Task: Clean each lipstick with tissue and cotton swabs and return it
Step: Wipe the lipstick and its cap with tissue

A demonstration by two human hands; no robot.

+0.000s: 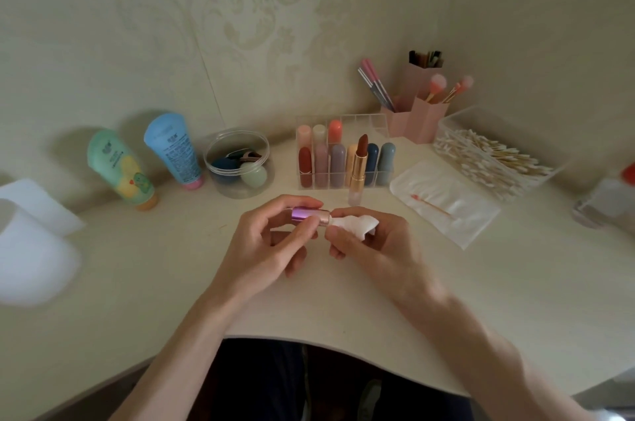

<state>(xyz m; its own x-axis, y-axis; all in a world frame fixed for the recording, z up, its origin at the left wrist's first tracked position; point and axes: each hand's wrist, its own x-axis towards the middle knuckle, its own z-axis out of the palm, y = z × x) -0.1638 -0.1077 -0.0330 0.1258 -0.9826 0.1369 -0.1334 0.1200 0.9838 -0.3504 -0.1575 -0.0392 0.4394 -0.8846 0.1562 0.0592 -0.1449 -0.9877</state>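
The left hand (271, 242) holds a shiny purple lipstick (311, 214) sideways, just above the table (171, 283). Its thumb and fingers are curled round the tube so it cannot slip or roll. The right hand (371, 245) pinches a white tissue (357, 224) that is wrapped over the open end of that lipstick. The tissue hides the tip, so I cannot tell how clean it is. I think the 2 hands are close together so 1 can hold the tube firm while the other rubs or twists the tissue round the end. Behind the hands, a brown lipstick (359, 166) in a gold tube stands up with its cap off, just in front of the clear rack (340, 117). It may be next in line, or it may need its cap; I cannot tell which. The rack holds the other lipsticks upright in little slots, so each has a home to go back to. To the right lies a white tray (470, 221) with 1 used cotton swab (431, 204) on it, its tip pink. Behind that is a clear box of cotton swabs (494, 159), near enough to reach. I think the job is only partly done, and the purple lipstick must go back in the rack when it is clean.
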